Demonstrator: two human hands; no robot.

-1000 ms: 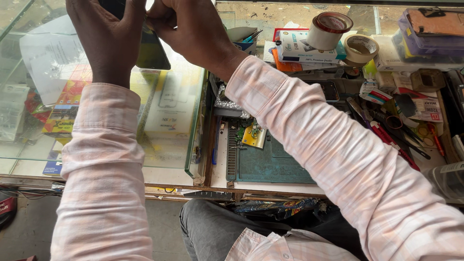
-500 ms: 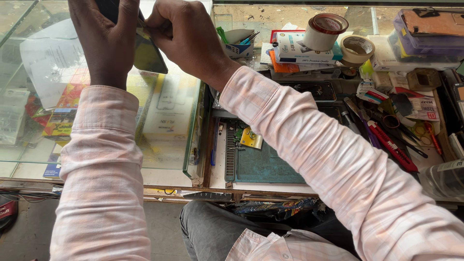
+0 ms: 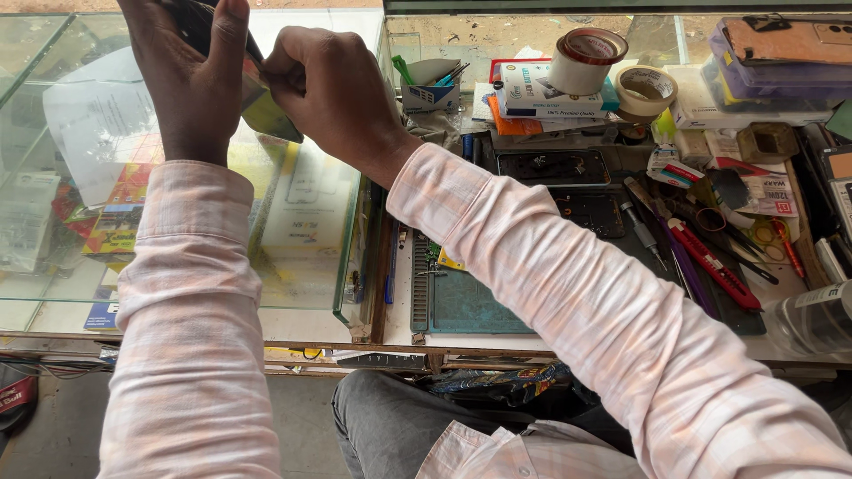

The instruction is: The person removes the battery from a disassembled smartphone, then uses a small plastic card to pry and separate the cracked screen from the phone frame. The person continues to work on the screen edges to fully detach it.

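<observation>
My left hand [image 3: 191,75] grips a dark flat phone-like device [image 3: 266,111] held up over the glass counter [image 3: 80,177]; the hand hides most of it. My right hand [image 3: 333,93] pinches the device's lower right edge, fingers closed against it. Both arms wear pale pink checked sleeves. Only the device's lower corner, with a yellowish sheen, shows between the hands.
A green cutting mat [image 3: 470,306] lies on the workbench to the right of the glass case. Behind it are tape rolls [image 3: 586,58], small boxes [image 3: 532,93] and a pen holder [image 3: 430,84]. Screwdrivers and red-handled tools [image 3: 710,262] lie at the right, beside a clear bottle [image 3: 812,319].
Both hands with the device have shifted slightly lower and to the right in view. The right hand's fingers have worked along the device's edge.
</observation>
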